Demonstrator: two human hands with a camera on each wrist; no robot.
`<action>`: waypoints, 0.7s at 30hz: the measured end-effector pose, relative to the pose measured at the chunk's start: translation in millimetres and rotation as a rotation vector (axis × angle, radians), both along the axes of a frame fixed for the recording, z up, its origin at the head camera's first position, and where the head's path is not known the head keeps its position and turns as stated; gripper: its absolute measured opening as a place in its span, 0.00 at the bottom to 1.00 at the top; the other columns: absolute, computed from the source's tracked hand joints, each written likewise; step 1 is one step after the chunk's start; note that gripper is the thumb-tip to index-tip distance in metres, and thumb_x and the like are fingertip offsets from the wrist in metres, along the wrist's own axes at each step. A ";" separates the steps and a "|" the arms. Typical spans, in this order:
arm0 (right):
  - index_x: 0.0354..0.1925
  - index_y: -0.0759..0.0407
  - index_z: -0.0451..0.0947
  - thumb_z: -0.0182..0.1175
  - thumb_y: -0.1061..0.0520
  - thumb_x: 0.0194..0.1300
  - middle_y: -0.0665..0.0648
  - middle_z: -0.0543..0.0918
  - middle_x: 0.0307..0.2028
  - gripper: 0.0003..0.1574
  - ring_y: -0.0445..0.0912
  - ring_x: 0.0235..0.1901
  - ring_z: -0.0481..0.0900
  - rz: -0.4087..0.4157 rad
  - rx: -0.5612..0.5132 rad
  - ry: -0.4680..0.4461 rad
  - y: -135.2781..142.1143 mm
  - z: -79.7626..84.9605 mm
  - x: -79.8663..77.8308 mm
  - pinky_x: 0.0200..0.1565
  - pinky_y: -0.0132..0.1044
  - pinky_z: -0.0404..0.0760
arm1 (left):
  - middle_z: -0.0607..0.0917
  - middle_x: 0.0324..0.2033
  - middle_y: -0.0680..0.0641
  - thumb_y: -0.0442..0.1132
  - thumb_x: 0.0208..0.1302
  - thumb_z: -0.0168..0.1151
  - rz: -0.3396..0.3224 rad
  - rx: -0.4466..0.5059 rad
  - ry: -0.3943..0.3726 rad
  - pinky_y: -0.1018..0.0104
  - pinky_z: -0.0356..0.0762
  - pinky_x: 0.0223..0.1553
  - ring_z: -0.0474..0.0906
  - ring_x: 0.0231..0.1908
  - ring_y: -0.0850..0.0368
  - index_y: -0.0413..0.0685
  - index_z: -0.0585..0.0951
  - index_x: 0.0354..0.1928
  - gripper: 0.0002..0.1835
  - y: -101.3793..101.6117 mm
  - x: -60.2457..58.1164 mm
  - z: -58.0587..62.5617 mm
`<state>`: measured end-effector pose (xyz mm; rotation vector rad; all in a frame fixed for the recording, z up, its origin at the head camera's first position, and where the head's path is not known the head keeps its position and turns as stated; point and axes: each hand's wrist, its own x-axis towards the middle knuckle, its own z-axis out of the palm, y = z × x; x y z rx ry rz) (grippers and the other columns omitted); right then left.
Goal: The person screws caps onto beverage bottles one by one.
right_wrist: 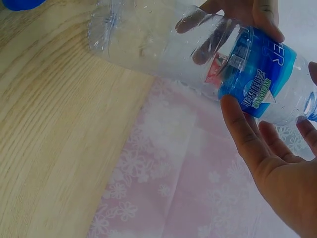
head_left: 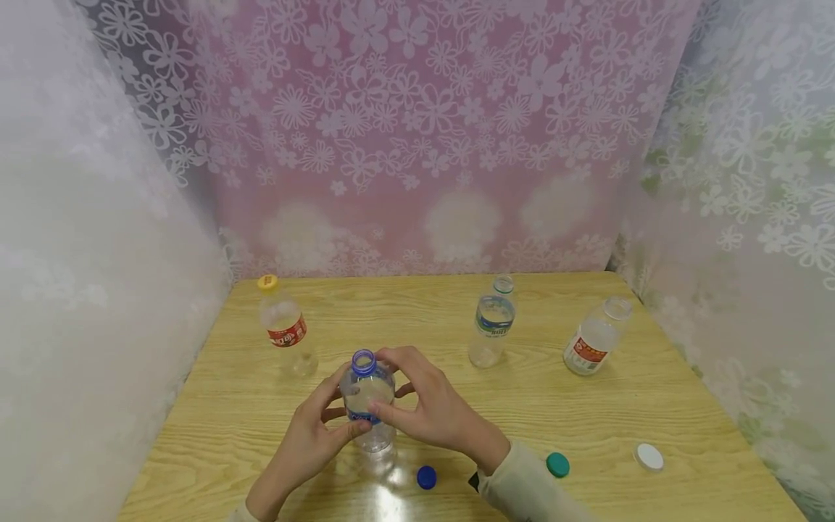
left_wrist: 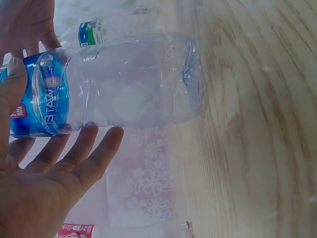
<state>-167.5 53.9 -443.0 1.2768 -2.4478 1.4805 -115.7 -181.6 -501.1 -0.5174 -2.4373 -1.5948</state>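
Observation:
A clear plastic water bottle (head_left: 359, 394) with a blue label and an uncapped blue neck stands upright between both hands. My left hand (head_left: 312, 435) grips it from the left, thumb at the front; in the left wrist view its fingers spread along the bottle (left_wrist: 131, 79). From the right, my right hand (head_left: 432, 406) holds the upper part, with the thumb on the front and fingers near the shoulder. The right wrist view shows its fingertips at the label (right_wrist: 260, 74). On the table in front of the bottle lies a blue cap (head_left: 427, 477).
At the left stands a bottle with a yellow cap (head_left: 283, 330) and red label. Two uncapped bottles stand to the right, one blue-labelled (head_left: 491, 326) and one red-labelled (head_left: 593, 341). A green cap (head_left: 557, 465) and a white cap (head_left: 649, 457) lie at the front right.

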 end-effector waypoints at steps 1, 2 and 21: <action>0.75 0.45 0.65 0.71 0.50 0.71 0.53 0.75 0.65 0.41 0.49 0.59 0.79 -0.003 0.000 -0.001 -0.1 -0.3 0.6 0.46 0.34 0.89 | 0.78 0.69 0.44 0.40 0.64 0.77 -0.005 -0.006 0.007 0.58 0.88 0.55 0.80 0.64 0.39 0.61 0.60 0.83 0.50 -0.4 -0.6 -0.2; 0.75 0.45 0.65 0.71 0.50 0.71 0.54 0.75 0.65 0.40 0.49 0.59 0.80 -0.005 -0.002 0.002 -0.1 -0.6 1.2 0.46 0.34 0.89 | 0.77 0.70 0.44 0.40 0.64 0.77 -0.012 -0.010 0.015 0.54 0.87 0.56 0.78 0.66 0.38 0.62 0.60 0.83 0.49 -0.8 -1.1 -0.4; 0.79 0.43 0.62 0.65 0.44 0.76 0.53 0.77 0.67 0.40 0.50 0.60 0.80 -0.068 0.084 -0.142 33.0 -15.2 12.4 0.53 0.44 0.88 | 0.79 0.68 0.39 0.35 0.65 0.75 -0.107 0.092 -0.031 0.53 0.83 0.62 0.79 0.66 0.60 0.59 0.58 0.83 0.50 -3.6 -4.6 -3.2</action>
